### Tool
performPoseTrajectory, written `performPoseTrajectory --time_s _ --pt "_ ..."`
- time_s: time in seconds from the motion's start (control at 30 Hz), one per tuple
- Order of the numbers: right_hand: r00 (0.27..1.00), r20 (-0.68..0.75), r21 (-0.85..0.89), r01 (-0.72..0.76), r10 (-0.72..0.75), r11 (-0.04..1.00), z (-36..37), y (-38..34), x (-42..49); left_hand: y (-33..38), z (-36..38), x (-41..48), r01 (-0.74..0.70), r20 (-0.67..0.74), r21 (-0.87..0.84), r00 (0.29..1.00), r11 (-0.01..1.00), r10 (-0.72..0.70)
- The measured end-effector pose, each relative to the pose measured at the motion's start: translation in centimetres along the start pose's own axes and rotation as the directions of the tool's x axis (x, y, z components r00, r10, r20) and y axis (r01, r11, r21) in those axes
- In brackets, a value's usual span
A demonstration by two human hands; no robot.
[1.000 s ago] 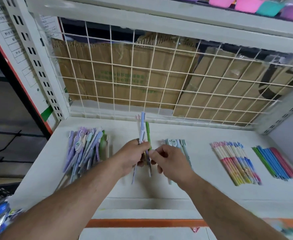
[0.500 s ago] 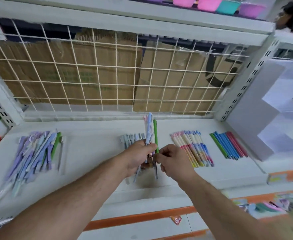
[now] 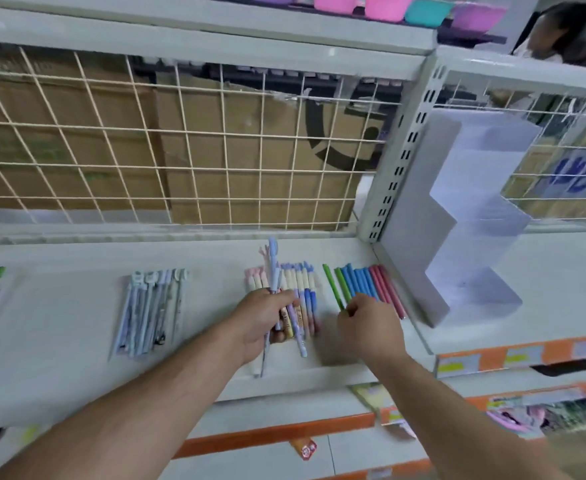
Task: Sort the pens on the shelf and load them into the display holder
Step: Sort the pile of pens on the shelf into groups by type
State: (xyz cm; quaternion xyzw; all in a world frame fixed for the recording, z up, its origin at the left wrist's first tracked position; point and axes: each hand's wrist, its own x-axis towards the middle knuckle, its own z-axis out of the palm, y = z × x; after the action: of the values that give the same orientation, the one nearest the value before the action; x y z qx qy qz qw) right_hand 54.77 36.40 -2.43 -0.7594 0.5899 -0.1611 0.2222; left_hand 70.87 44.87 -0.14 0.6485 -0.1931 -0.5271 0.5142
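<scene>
The green pen [image 3: 333, 287] sits right of centre on the shelf [image 3: 59, 306], its near end pinched by the right hand [image 3: 371, 327] — I see the left hand [image 3: 263, 320] at centre gripping a small bunch of pens [image 3: 273, 265]; the display holder [image 3: 464, 209] stands at the right.

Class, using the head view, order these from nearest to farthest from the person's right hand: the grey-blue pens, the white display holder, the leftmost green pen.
1. leftmost green pen, pinched by the right hand.
2. white display holder, just to the right.
3. grey-blue pens, far to the left.
</scene>
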Motion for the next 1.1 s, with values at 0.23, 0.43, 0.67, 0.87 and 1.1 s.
performPoseTrajectory --time_s 0.23,0.43,0.67,0.87,1.1 --pt "0.971 -0.012 -0.269 0.227 -0.239 0.936 0.0 1.1 1.8 0.2 1.2 0.4 0.026 -0.043 -0.027 0.999 0.999 -0.027" --pt "0.920 0.070 -0.342 0.385 -0.385 0.857 0.6 1.6 2.9 1.1 1.1 1.0 0.002 -0.070 -0.007 0.998 1.000 -0.002" --pt "0.967 0.002 0.262 0.247 -0.256 0.933 0.2 -1.6 2.5 1.5 0.0 1.2 -0.014 -0.011 0.003 1.000 1.000 0.014" --pt "0.898 0.350 0.628 -0.013 -0.267 0.778 0.3 -5.5 -0.1 1.8 -2.0 0.7 -0.025 0.054 -0.041 0.998 0.999 0.027" --pt "0.915 0.343 0.552 -0.016 -0.210 0.833 2.5 -7.3 -1.0 1.3 -5.2 0.3 0.020 0.001 -0.069 1.000 0.997 -0.020"
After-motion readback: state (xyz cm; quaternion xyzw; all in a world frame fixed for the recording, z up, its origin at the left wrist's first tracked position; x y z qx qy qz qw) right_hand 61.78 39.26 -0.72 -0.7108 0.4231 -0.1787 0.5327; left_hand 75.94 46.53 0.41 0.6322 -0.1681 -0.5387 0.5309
